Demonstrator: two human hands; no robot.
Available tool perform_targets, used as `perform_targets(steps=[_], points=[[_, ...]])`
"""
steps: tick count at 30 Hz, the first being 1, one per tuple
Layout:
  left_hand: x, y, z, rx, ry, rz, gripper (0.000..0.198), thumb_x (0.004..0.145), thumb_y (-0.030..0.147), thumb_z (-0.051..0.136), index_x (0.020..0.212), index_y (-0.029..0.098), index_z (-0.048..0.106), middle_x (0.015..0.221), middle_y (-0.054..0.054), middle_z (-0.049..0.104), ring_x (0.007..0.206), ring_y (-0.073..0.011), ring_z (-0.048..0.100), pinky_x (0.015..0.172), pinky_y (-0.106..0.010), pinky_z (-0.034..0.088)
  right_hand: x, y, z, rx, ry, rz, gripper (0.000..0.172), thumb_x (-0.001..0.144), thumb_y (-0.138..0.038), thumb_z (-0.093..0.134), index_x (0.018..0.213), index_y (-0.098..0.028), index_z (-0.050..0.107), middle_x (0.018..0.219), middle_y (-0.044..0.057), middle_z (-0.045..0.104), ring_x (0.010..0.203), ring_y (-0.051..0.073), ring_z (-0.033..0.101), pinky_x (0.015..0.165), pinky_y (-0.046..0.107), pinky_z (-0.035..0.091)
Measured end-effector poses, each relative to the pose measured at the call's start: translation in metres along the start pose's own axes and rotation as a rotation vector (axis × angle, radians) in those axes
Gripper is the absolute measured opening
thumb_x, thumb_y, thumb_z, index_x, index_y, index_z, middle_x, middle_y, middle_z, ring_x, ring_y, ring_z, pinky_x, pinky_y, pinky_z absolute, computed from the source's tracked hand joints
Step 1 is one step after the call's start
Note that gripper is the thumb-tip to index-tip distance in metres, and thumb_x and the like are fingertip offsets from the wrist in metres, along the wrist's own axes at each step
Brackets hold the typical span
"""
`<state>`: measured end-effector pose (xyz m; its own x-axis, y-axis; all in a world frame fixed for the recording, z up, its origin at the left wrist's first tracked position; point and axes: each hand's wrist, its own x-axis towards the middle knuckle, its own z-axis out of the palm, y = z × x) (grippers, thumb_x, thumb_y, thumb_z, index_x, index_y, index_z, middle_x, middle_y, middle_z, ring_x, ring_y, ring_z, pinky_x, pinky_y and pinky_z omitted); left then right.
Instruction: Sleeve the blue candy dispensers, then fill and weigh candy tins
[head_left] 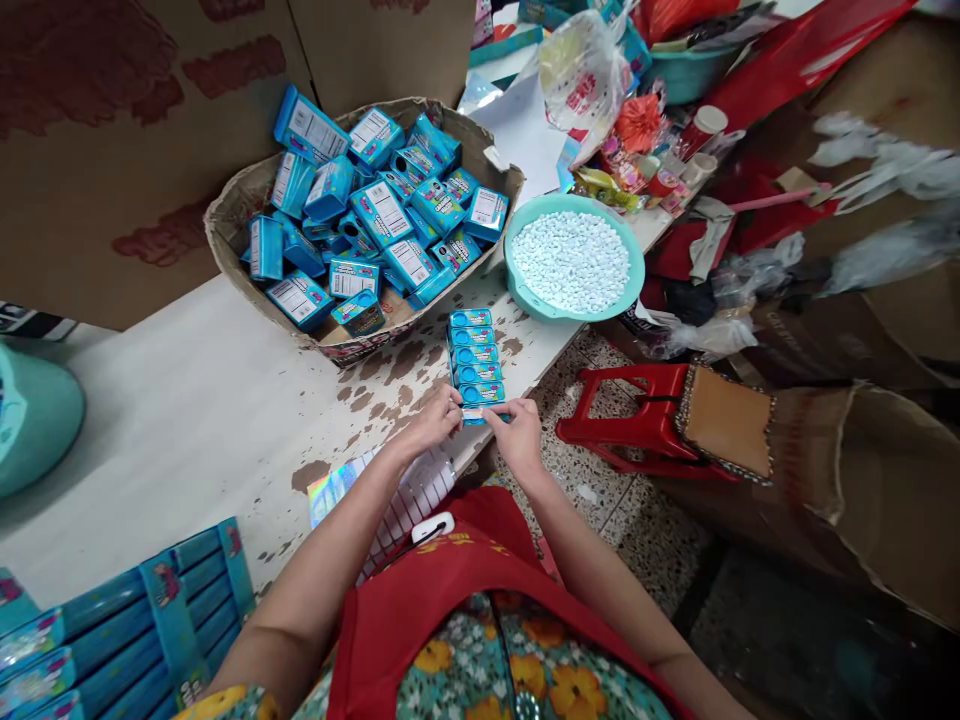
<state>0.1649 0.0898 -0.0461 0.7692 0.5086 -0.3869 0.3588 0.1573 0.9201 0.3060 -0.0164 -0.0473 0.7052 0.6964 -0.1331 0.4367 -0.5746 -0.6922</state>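
A row of several small blue printed boxes stands on the table, each showing a round dark-blue spot on its upper face. At the near end of the row lies one more blue box, largely covered by my fingers, with a pale strip along its top. My left hand is closed, its fingertips pinching at that box's left end. From the other side, my right hand holds its right end with thumb and fingers together. Below my left wrist is a shiny sheet of pale strips, partly hidden by the forearm.
A cut-down cardboard box full of similar blue boxes stands behind. A turquoise basin of small white pieces sits at the table's right edge. Blue packs lie at lower left. A red stool stands on the floor at right.
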Motion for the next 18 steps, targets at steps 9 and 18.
perform_targets(steps=[9, 18], points=[[0.009, -0.039, 0.013, 0.035, 0.056, -0.163, 0.022, 0.079, 0.024, 0.044, 0.100, 0.018, 0.042, 0.062, 0.003, 0.058, 0.049, -0.0124, 0.052, 0.052, -0.025, 0.038, 0.004, 0.012, -0.002, 0.021, -0.071, 0.064, 0.031, 0.077, -0.045, 0.058, 0.089, -0.017, 0.056, 0.076, 0.004, 0.062, 0.067, 0.019, 0.056, 0.066, 0.032, 0.046], [-0.129, -0.074, -0.087, 0.720, 0.388, -0.475, 0.027, 0.083, 0.040, 0.045, 0.086, 0.020, 0.062, 0.090, -0.009, 0.064, 0.085, -0.0227, 0.056, 0.068, -0.030, 0.038, -0.055, -0.049, 0.037, -0.054, -0.349, -0.519, 0.033, 0.081, -0.035, 0.059, 0.110, -0.020, 0.055, 0.113, 0.012, 0.053, 0.110, 0.025, 0.048, 0.095, 0.040, 0.039]])
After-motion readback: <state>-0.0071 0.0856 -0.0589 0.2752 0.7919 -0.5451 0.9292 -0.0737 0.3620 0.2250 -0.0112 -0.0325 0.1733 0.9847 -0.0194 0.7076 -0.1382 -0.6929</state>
